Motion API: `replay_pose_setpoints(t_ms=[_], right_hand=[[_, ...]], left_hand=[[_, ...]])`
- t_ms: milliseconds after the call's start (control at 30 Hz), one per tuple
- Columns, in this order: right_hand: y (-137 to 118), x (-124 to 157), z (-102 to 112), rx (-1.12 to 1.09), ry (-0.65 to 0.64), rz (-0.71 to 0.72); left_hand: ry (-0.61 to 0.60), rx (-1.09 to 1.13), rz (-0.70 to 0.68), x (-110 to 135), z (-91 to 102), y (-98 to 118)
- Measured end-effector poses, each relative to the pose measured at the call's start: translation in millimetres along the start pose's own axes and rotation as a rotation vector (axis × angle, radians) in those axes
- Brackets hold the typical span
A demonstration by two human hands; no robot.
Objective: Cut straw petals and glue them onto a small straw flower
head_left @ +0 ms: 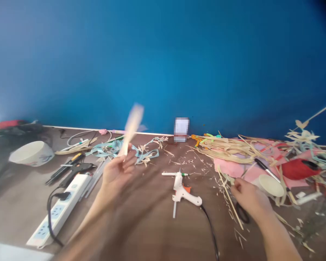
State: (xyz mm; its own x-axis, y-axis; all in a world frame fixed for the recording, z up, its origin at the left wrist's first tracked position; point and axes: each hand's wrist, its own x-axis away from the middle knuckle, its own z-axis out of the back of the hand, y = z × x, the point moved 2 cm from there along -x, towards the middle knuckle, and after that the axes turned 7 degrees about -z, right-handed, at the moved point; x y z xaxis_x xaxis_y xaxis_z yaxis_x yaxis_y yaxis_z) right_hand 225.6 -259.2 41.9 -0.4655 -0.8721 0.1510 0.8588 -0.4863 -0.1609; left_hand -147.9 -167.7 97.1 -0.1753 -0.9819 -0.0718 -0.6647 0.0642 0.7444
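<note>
My left hand (116, 174) is raised over the brown table (152, 224) with its fingers pinched on a pale flat strip (132, 127), which stands upright and is smeared by motion. My right hand (248, 197) rests low at the right, fingers curled down onto black scissors (241, 212) among thin straw pieces. A white glue gun (183, 192) lies between the two hands, its black cord running toward me.
A white power strip (62, 206) with a black plug lies at the left, beside a black glue gun (76, 170) and a white bowl (32, 153). Straw strips, pink paper (228, 167), a white cup (271, 185) and a red object (299, 168) crowd the right. A blue wall stands behind.
</note>
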Motion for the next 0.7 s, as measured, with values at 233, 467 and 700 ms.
replay_pose_setpoints(t_ms=[233, 467, 700], right_hand=[[-17, 14, -16, -0.382, -0.128, 0.181], [-46, 38, -25, -0.590, -0.263, 0.289], [-48, 45, -28, -0.638, -0.264, 0.317]], left_hand=[[-0.013, -1.123, -0.034, -25, 19.6, -48], [-0.129, -1.827, -0.049, -42, 14.7, -92], [-0.332, -2.162, -0.055, -54, 11.0, -108]])
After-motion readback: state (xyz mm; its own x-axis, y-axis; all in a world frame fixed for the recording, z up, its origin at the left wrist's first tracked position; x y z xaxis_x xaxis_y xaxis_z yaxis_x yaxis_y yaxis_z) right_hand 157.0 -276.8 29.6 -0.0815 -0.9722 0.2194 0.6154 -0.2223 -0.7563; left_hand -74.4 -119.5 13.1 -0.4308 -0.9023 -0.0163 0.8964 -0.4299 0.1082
